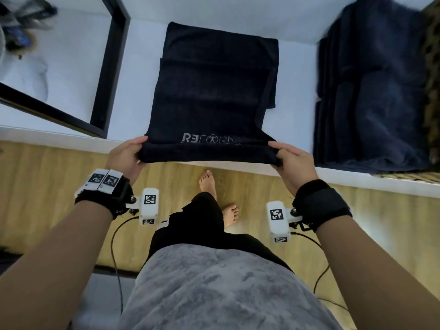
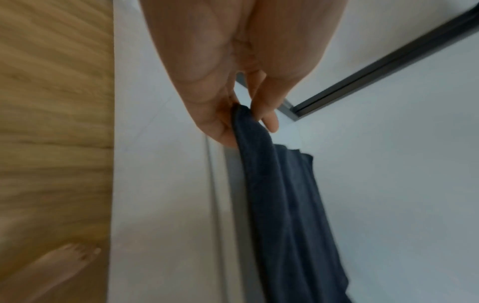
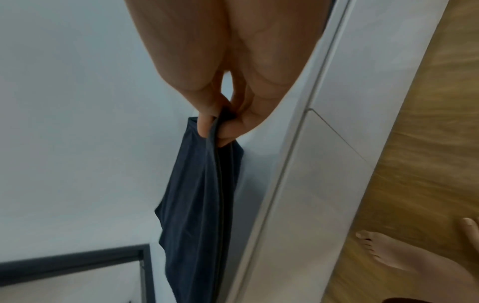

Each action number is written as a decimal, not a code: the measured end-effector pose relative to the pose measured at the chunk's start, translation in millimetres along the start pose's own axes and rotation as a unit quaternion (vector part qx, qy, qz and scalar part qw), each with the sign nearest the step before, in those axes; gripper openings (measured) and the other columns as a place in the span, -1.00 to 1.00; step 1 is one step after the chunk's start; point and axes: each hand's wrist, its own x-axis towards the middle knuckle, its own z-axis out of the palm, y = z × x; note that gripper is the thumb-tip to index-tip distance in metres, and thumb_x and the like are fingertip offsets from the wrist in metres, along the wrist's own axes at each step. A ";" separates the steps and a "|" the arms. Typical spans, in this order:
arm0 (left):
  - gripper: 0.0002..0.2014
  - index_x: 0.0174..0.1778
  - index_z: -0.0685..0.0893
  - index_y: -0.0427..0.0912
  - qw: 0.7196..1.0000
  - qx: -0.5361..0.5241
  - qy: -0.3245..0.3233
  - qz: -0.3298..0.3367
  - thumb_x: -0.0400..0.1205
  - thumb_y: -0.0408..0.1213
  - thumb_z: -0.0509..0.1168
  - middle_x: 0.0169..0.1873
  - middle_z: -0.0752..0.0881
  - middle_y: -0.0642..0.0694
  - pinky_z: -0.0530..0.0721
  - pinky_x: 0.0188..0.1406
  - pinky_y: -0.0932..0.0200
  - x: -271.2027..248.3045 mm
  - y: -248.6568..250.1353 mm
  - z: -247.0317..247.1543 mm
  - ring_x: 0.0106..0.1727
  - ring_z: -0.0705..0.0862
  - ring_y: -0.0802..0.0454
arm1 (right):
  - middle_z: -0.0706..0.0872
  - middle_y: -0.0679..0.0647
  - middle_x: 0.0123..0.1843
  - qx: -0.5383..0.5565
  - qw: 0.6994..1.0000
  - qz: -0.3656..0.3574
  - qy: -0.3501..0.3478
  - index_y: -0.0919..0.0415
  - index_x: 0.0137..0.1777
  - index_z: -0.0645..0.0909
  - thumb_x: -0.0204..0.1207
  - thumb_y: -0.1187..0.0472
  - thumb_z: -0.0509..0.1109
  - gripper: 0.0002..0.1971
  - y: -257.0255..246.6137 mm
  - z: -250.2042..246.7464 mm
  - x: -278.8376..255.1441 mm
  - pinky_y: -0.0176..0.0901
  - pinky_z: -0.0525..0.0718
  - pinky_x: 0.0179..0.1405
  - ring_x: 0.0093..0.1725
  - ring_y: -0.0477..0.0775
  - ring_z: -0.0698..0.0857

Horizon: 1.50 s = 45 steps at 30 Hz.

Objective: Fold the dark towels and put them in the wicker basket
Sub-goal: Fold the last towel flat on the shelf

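Both hands, left hand [image 1: 126, 155] and right hand [image 1: 293, 160], pinch the logo-printed dark towel [image 1: 214, 91]

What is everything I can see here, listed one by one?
Towel being folded: one, dark navy with grey lettering, on the white surface, near edge lifted.
Folded towels: a stack, count unclear, dark blue, right, in the wicker basket.
Wicker basket: one, brown, far right edge.
Black frame: one, left.
Floor: light wood.
Cables: black, on the floor.
Left hand: grip pinching the towel's near left corner.
Right hand: grip pinching the near right corner.
Bare feet: two.
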 end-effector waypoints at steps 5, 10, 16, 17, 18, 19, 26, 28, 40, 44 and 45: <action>-0.44 0.29 0.65 -0.23 0.997 -0.063 -0.042 0.019 0.57 -0.81 0.01 0.11 0.69 -0.14 0.75 0.00 0.07 -10.6 40.4 8.5 0.09 0.75 -0.03 | 0.81 0.07 -0.18 0.052 0.997 0.007 -0.055 0.23 0.08 0.79 0.51 0.60 0.19 -0.59 -37.4 -6.9 6.3 -0.21 0.76 0.04 -0.14 -0.05 0.77; -0.23 0.39 0.58 -0.27 0.995 -0.078 -0.046 0.040 0.39 -0.92 -0.11 0.19 0.65 -0.13 0.78 -0.02 0.05 -5.8 82.1 29.1 0.24 0.69 -0.08 | 0.82 -0.02 -0.18 0.008 0.997 -0.058 -0.044 0.07 -0.04 0.83 0.53 0.45 0.42 -0.74 -69.7 -3.8 22.1 -0.32 0.74 -0.01 -0.06 -0.06 0.79; -0.52 0.24 0.71 -0.24 0.995 -0.051 -0.020 0.079 0.48 -0.77 0.34 0.11 0.71 -0.13 0.76 0.05 0.15 20.9 121.8 52.7 0.06 0.81 -0.06 | 0.83 0.02 -0.27 -0.051 0.992 -0.106 0.044 0.12 -0.20 0.79 0.44 -0.01 0.58 -0.80 -103.6 12.5 62.6 -0.23 0.70 -0.17 -0.19 -0.03 0.81; -0.58 0.19 0.74 -0.23 0.995 -0.031 -0.007 0.091 0.47 -0.70 0.41 0.02 0.74 -0.13 0.76 0.03 0.19 28.4 127.5 57.3 0.02 0.83 -0.05 | 0.80 -0.01 -0.34 -0.089 0.986 -0.128 0.065 0.12 -0.28 0.79 0.42 -0.05 0.57 -0.76 -109.0 16.1 70.2 -0.21 0.69 -0.19 -0.26 -0.05 0.76; -0.66 0.13 0.75 -0.24 0.995 -0.014 0.007 0.103 0.48 -0.62 0.47 -0.08 0.77 -0.12 0.77 -0.02 0.22 36.8 133.3 62.3 -0.01 0.83 -0.04 | 0.74 -0.06 -0.41 -0.126 0.978 -0.145 0.086 0.14 -0.34 0.76 0.41 -0.08 0.55 -0.71 -114.2 20.3 78.1 -0.23 0.67 -0.21 -0.32 -0.09 0.69; -0.76 0.05 0.75 -0.24 0.994 -0.005 0.021 0.110 0.49 -0.52 0.51 -0.18 0.81 -0.11 0.77 -0.09 0.24 46.1 139.1 67.3 -0.03 0.84 -0.04 | 0.67 -0.12 -0.49 -0.154 0.970 -0.154 0.108 0.14 -0.40 0.71 0.41 -0.10 0.54 -0.67 -119.3 24.5 86.6 -0.30 0.62 -0.25 -0.39 -0.14 0.61; -0.60 -0.31 0.68 -0.21 0.967 0.206 0.072 0.130 0.53 0.11 0.43 -0.39 0.72 -0.01 0.72 -0.22 0.16 134.8 175.8 99.6 -0.24 0.71 0.06 | 0.51 -0.08 -0.45 -0.278 0.932 -0.169 0.160 0.17 -0.45 0.53 0.48 -0.01 0.43 -0.64 -156.3 56.0 156.6 -0.19 0.45 -0.24 -0.32 -0.03 0.50; -0.53 -0.25 0.66 -0.28 0.946 0.283 0.053 0.148 0.57 0.14 0.35 -0.33 0.65 -0.06 0.64 -0.04 0.11 157.3 183.5 108.2 -0.20 0.64 0.03 | 0.57 -0.08 -0.46 -0.309 0.923 -0.165 0.161 0.18 -0.39 0.62 0.49 0.00 0.42 -0.69 -162.8 66.2 180.1 -0.24 0.43 -0.22 -0.28 0.00 0.56; -0.80 0.01 0.77 -0.22 0.873 0.452 0.042 0.176 0.62 -0.17 0.37 -0.13 0.73 -0.08 0.47 -0.04 0.28 237.7 206.9 154.4 -0.08 0.62 0.07 | 0.79 0.09 0.14 -0.411 0.898 -0.095 0.128 0.18 0.13 0.73 0.52 0.17 0.38 -0.77 -161.4 79.1 263.5 -0.30 0.44 0.18 0.23 0.16 0.68; -0.86 -0.26 0.67 -0.11 0.874 0.454 0.040 0.171 0.53 -0.15 0.43 -0.33 0.68 0.00 0.51 -0.14 0.27 245.2 204.6 157.9 -0.15 0.60 0.08 | 0.78 0.00 0.00 -0.403 0.902 -0.093 0.127 0.14 0.06 0.76 0.51 0.11 0.43 -0.80 -161.6 83.5 273.7 -0.35 0.45 0.09 0.15 0.08 0.70; -0.91 -0.22 0.68 -0.01 0.889 0.428 0.042 0.159 0.52 -0.15 0.46 -0.26 0.68 0.08 0.55 -0.01 0.29 245.2 204.4 157.7 -0.09 0.62 0.11 | 0.75 -0.03 -0.07 -0.399 0.903 -0.093 0.128 0.14 0.02 0.76 0.49 0.12 0.43 -0.82 -162.3 85.3 274.6 -0.35 0.45 0.08 0.12 0.07 0.70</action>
